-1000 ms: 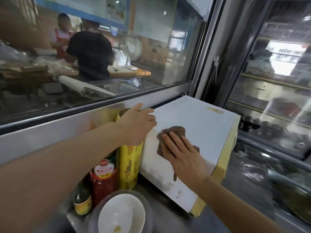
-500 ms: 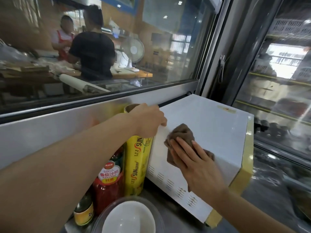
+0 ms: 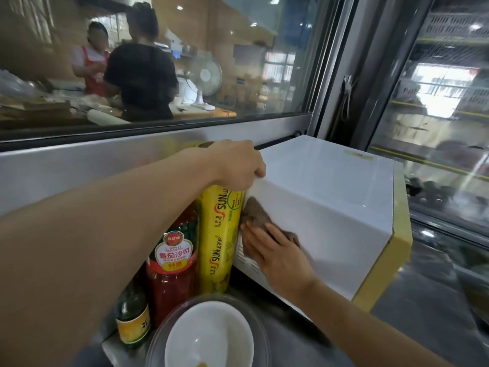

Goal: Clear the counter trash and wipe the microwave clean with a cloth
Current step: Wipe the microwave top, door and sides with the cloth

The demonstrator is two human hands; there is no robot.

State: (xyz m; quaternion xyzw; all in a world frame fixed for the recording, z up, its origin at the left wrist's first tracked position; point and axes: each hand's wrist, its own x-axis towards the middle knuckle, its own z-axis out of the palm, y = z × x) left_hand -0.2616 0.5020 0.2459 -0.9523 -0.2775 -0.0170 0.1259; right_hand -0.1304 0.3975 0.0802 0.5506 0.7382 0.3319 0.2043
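A white microwave with a yellow front frame stands on the steel counter, in the corner below a window. My right hand presses a brown cloth flat against the microwave's left side wall, fingers straight, just above the vent slots. My left hand curls over the top of a yellow cling-wrap roll that stands upright against the microwave's left rear corner. The roll's top end is mostly hidden under that hand.
Left of the roll stand a red ketchup bottle and a small dark bottle with a yellow label. A white bowl sits inside a glass bowl in front. A glass-door fridge is at the right. Two people work behind the window.
My right hand slid the cloth from the microwave's top down over the edge onto its left side. My left hand's fingers went from extended on the corner to curled over the roll's top.
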